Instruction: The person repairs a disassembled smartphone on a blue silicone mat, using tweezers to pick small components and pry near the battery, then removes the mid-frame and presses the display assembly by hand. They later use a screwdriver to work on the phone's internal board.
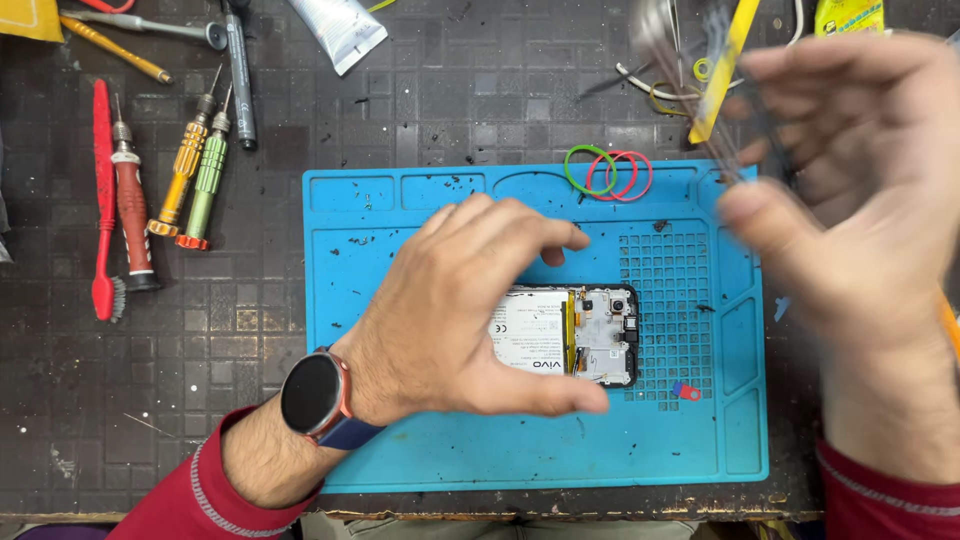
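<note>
- Opened smartphone point(585, 335): one, back cover off, lying flat on the blue silicone repair mat point(540, 450), right of the mat's middle and beside its grid of small cells. White battery label, yellow strip and camera end show at its right; the left part is hidden under the hand.
- Handling, as a judgement: light, stiff and thin, but fragile with board and flex parts bared; best taken by the long frame edges, clear of the exposed interior.
- Left hand point(470, 315): arched over the phone, fingers spread to the far edge and thumb at the near edge, spanning it; whether the tips press the frame I cannot tell. A dark round smartwatch point(313, 393) sits on the wrist above a red sleeve.
- Right hand point(860, 190): raised at the right, motion-blurred, closed round thin dark tweezers point(735, 110), too smeared to name with certainty.
- Rubber bands point(608, 172): three on the mat's far tray, one green and two red.
- Small red-and-blue piece point(686, 391): one, on the mat just right of the phone's near corner.
- Precision screwdrivers point(185, 170): three to the left of the mat, red, orange and green.
- Red brush point(103, 200): one, far left.
- White tube point(342, 30): one, far edge.
- Yellow flat tool point(722, 72): one, far right.
</note>
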{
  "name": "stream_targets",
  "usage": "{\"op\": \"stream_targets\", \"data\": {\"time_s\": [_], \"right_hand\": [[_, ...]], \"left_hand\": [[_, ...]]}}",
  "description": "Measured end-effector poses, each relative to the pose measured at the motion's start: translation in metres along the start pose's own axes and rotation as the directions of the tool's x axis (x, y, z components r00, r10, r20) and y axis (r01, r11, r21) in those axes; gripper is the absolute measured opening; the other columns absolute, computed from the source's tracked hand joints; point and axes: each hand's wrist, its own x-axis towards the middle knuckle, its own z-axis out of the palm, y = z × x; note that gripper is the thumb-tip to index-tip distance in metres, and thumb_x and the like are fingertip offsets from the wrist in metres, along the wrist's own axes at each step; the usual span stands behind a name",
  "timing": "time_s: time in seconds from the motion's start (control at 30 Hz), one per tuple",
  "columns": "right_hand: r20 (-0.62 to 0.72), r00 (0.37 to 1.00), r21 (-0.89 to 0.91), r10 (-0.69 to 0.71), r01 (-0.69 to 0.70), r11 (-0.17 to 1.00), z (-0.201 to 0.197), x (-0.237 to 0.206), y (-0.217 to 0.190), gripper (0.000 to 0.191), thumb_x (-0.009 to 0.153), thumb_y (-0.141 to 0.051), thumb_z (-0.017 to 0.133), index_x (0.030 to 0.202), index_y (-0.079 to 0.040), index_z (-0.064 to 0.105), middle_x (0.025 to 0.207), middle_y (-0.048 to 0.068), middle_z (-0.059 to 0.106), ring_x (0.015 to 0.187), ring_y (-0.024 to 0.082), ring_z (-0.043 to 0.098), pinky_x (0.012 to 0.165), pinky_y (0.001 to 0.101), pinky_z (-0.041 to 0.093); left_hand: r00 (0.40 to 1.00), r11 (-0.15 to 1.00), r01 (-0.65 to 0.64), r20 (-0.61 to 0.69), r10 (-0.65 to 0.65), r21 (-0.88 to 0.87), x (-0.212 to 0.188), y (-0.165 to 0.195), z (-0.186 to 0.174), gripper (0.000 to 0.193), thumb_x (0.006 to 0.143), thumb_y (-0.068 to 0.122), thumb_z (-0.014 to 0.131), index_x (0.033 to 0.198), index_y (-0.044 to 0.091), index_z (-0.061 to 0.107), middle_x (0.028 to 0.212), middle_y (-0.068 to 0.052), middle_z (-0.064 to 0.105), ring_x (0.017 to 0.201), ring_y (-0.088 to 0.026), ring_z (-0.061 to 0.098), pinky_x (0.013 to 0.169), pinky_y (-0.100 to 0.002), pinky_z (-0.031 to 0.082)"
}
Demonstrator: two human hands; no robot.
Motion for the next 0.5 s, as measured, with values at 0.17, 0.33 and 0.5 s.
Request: {"op": "stream_targets", "data": {"time_s": [0.17, 0.33, 0.5], "right_hand": [[0.129, 0.992, 0.037, -0.012, 0.007, 0.999, 0.039, -0.001, -0.022, 0.078, 0.083, -0.015, 0.085, 0.144, -0.003, 0.039, 0.144, 0.014, 0.054, 0.130, 0.018, 0.057, 0.111, 0.0311, 0.048], [0.175, 0.982, -0.164, -0.071, 0.100, 0.981, 0.056, -0.004, -0.026, 0.084, 0.076, -0.012, 0.091, 0.142, -0.003, 0.039, 0.148, 0.017, 0.050, 0.138, 0.023, 0.055, 0.118, 0.0363, 0.049], [0.165, 0.982, -0.234, -0.087, 0.125, 0.964, 0.057, -0.007, -0.023, 0.087, 0.074, -0.016, 0.093, 0.141, -0.002, 0.039, 0.144, 0.016, 0.050, 0.135, 0.022, 0.056, 0.110, 0.0346, 0.052]], "left_hand": [[0.993, 0.957, 0.083, -0.054, -0.102, -0.276, 0.002, -0.003, 0.000, 0.065, 0.091, 0.062, 0.069, 0.124, 0.006, 0.062, 0.111, -0.006, 0.067, 0.100, -0.022, 0.066, 0.089, -0.035, 0.055], [0.945, 0.838, 0.246, -0.072, -0.320, -0.488, -0.001, 0.002, 0.002, 0.038, 0.095, 0.038, 0.065, 0.114, 0.005, 0.064, 0.101, -0.006, 0.070, 0.094, -0.016, 0.071, 0.080, -0.030, 0.061], [0.944, 0.887, 0.219, -0.141, -0.298, -0.407, -0.001, 0.001, 0.004, 0.020, 0.106, 0.022, 0.062, 0.112, 0.004, 0.067, 0.103, -0.007, 0.073, 0.092, -0.014, 0.072, 0.080, -0.028, 0.059]]}}
